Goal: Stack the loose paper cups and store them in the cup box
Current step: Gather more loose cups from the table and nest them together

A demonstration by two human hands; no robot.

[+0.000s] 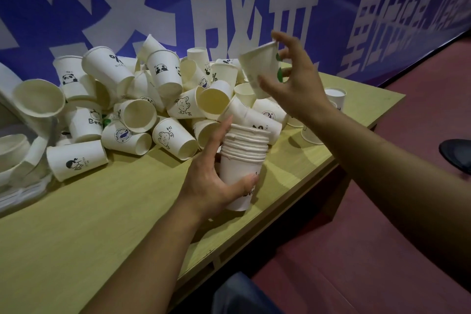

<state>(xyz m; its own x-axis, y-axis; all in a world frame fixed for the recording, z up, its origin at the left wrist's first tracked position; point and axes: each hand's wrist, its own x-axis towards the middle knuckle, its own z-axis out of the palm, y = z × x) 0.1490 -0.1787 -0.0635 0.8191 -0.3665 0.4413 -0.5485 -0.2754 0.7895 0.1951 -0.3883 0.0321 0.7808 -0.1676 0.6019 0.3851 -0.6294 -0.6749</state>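
Observation:
My left hand point(211, 178) grips a stack of nested white paper cups point(243, 158) held upright above the table, thumb across its lower wall. My right hand point(295, 81) holds a single white paper cup point(260, 69) with green marks, tilted, in the air above and a little right of the stack. A big pile of loose paper cups point(142, 99) with cartoon prints lies tumbled over the far half of the wooden table point(102, 224). No cup box can be told apart for sure; a clear container point(23, 160) with cups in it sits at the left edge.
A blue banner with white characters point(229, 7) hangs right behind the pile. A few cups point(336, 95) stand at the table's right end. The table's right edge drops to a dark red floor point(382, 250), where a dark shoe point(456, 154) shows.

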